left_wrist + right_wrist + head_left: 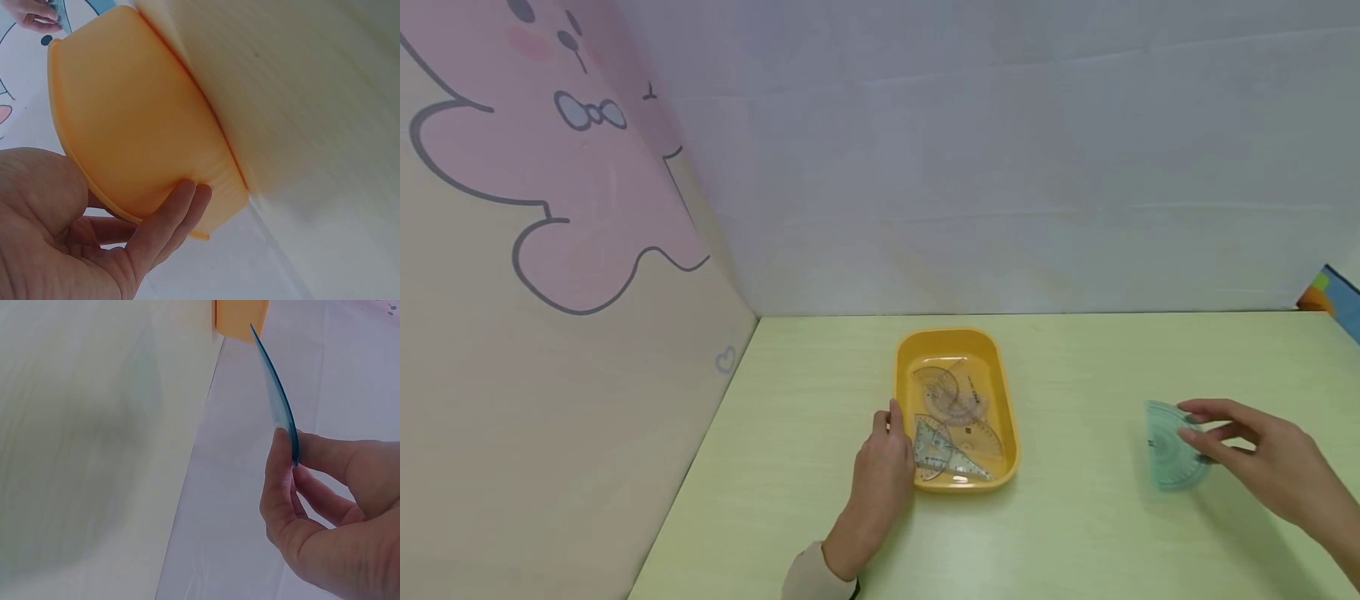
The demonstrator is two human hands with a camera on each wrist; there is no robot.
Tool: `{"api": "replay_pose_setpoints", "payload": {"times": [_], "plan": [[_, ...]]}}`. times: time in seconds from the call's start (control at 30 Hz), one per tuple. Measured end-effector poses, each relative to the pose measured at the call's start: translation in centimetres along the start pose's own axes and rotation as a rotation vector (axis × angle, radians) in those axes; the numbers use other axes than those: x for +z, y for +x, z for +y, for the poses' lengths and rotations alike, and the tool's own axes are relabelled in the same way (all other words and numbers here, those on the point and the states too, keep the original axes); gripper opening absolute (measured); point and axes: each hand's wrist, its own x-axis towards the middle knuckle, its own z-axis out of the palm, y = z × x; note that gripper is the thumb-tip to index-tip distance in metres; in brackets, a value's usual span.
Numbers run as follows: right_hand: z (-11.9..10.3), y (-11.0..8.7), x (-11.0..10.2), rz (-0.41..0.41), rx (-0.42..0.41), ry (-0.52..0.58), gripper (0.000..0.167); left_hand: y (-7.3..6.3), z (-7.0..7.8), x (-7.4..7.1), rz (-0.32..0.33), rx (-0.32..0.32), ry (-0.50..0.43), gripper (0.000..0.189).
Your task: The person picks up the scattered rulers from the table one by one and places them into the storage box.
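Observation:
A yellow tray (pixel 1011 442) stands on the table, holding several clear protractors (pixel 977 437) and a clear set square (pixel 958 462). My left hand (pixel 883 458) holds the tray by its left side. In the left wrist view, two fingertips (pixel 187 203) touch the tray's outer wall (pixel 137 112); the thumb's tip is hidden behind the rim. Off to the right, my right hand (pixel 1273 458) pinches a translucent green protractor (pixel 1168 454) by its curved edge, above the table. The right wrist view shows this protractor (pixel 281 400) nearly edge-on between thumb and fingers.
The pale green table (pixel 1075 533) meets a white covered wall (pixel 1000 167) at the back. On the left rises a panel with a pink cartoon figure (pixel 587 192). A colourful object (pixel 1337 300) shows at the far right edge.

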Motion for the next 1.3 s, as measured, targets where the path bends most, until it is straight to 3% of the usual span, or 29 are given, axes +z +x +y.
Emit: {"api": "replay_pose_setpoints", "payload": {"times": [1.3], "plan": [[-4.5, 1.7, 1.5, 0.002, -0.071, 0.130, 0.033, -0.1, 0.0, 0.1, 0.014, 0.013, 0.012, 0.048]]}}
